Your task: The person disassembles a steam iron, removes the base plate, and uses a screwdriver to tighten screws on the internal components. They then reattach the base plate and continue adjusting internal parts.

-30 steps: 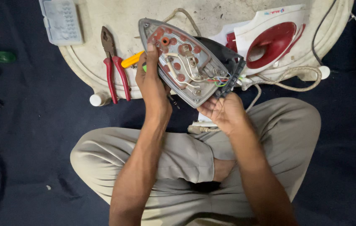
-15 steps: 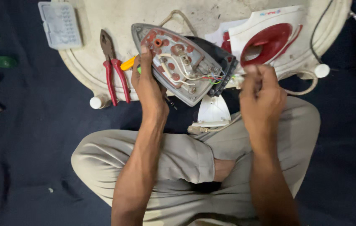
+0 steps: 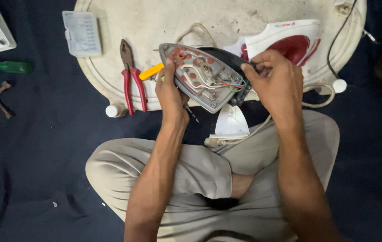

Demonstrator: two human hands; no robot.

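1. The left hand (image 3: 171, 92) grips the opened iron (image 3: 202, 76) along its near edge, fingers curled around the rim and thumb on the exposed inside; the iron is held tilted above the edge of the round white board (image 3: 164, 22), its wiring side facing up.
2. The right hand (image 3: 275, 80) sits at the iron's rear end, fingers bent and bunched together at the black back part; whether they pinch a wire or a part there cannot be told, since the fingertips are hidden.
3. Coloured wires (image 3: 229, 85) show inside the iron, just beside the right hand.
4. The red and white cover (image 3: 289, 42) lies on the board behind the right hand; a small white piece (image 3: 231, 122) lies below the iron, near the person's crossed legs, with a pale cord (image 3: 244, 136) beside it.
5. Red-handled pliers (image 3: 130, 78) lie on the board to the left of the left hand; a yellow handle (image 3: 151, 71) lies between the pliers and that hand.
6. A pale plastic box (image 3: 82, 33) rests at the board's left edge; a green screwdriver (image 3: 8, 66) lies well apart on the dark cloth (image 3: 43, 157).
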